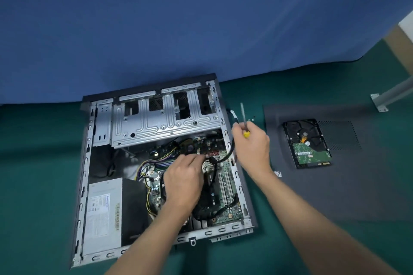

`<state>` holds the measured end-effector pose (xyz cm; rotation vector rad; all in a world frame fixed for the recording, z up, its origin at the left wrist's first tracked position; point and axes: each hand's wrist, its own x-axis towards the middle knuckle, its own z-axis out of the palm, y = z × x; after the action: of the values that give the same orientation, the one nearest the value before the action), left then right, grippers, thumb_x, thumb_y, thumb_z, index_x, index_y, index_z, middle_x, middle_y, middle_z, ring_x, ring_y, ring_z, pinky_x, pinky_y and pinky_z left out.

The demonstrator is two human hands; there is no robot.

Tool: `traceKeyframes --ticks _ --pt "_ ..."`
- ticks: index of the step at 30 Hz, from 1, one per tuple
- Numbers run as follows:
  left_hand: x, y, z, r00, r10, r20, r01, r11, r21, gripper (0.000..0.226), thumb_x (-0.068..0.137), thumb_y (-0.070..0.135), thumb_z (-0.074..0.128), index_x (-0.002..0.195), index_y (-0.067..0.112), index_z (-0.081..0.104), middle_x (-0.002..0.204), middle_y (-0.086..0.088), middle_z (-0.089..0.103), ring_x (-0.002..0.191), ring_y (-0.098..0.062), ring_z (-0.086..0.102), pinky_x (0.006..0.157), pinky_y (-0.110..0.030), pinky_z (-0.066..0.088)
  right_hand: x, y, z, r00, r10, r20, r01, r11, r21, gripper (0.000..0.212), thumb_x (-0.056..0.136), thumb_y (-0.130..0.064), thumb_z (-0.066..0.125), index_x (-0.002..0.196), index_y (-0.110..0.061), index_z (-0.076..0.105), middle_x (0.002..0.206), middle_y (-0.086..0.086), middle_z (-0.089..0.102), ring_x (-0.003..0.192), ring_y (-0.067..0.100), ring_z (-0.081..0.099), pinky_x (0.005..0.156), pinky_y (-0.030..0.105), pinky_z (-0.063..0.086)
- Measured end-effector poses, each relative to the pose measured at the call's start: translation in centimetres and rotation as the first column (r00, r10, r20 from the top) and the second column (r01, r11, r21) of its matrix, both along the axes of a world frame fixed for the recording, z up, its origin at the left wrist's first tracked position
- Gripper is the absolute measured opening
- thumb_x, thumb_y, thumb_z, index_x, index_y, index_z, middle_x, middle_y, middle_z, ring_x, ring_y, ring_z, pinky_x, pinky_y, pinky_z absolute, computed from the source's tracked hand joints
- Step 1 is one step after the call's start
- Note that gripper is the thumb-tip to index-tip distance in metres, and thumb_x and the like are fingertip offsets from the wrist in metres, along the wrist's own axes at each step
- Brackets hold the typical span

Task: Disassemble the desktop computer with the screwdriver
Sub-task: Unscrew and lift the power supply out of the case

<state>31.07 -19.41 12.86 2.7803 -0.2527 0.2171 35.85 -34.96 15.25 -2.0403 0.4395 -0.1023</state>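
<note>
The right hand (252, 149) grips the screwdriver (246, 134), shaft up, just right of the open computer (167, 116), while the left hand (184, 182) reaches inside it, fingers bent, grip unclear.

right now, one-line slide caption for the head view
Left hand reaches into the open computer case; right hand holds the screwdriver beside it.

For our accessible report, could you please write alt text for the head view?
A person's left hand reaches into an open desktop computer case while the right hand holds a yellow-handled screwdriver beside it. A hard drive lies on the dark side panel to the right.
</note>
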Motion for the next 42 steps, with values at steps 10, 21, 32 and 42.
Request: traceKeyframes --ticks 10,21,32,42 --pt "3.1 -5.9 5.6 0.935 -0.180 0.305 0.189 0.982 -0.001 0.029 0.059 -0.005 0.083 0.084 0.009 0.078 0.081 -0.002 0.074 0.064 -0.020 0.064 0.049 -0.025 0.049 -4.5 -9.1 4.0 0.935 0.242 -0.259 -0.047 0.810 0.585 0.032 0.089 -0.032 0.066 0.077 -0.003 0.062 0.048 0.003 0.049 0.032 0.007 0.026 0.033 0.014 0.019" --pt "1.7 -10.5 0.4 0.955 -0.160 -0.249 0.234 0.923 0.306 0.067 0.099 0.048 0.033 0.152 0.011 0.014 0.162 -0.005 -0.004 0.148 -0.019 -0.009 0.113 -0.035 -0.018 -6.3 -13.9 -6.2 0.702 -0.417 -0.577 0.702 0.540 0.464 0.021 0.095 -0.023 0.060 0.088 -0.003 0.057 0.066 0.006 0.059 0.032 0.007 0.033 0.033 0.019 0.024" --pt "2.0 -9.8 0.2 0.940 -0.233 -0.248 0.284 0.938 0.198 0.060 0.099 0.047 0.034 0.147 0.011 0.031 0.162 -0.002 -0.004 0.147 -0.015 -0.011 0.113 -0.031 -0.019 -4.0 -13.7 -6.5 0.548 -0.517 -0.657 0.831 0.247 0.499 0.008 0.088 -0.008 0.066 0.081 -0.005 0.063 0.075 0.006 0.061 0.046 0.010 0.035 0.037 0.021 0.029" --pt "-0.3 1.2 -0.4 0.976 0.130 -0.175 -0.106 0.985 0.139 0.047 0.100 0.031 0.039 0.142 0.010 0.041 0.152 -0.006 0.036 0.142 -0.020 0.030 0.119 -0.034 0.013 -4.1 -2.3 1.0 0.987 0.160 -0.032 -0.156 0.982 0.104 0.012 0.091 -0.030 0.060 0.080 -0.026 0.062 0.070 -0.010 0.063 0.054 0.005 0.055 0.050 0.019 0.040"
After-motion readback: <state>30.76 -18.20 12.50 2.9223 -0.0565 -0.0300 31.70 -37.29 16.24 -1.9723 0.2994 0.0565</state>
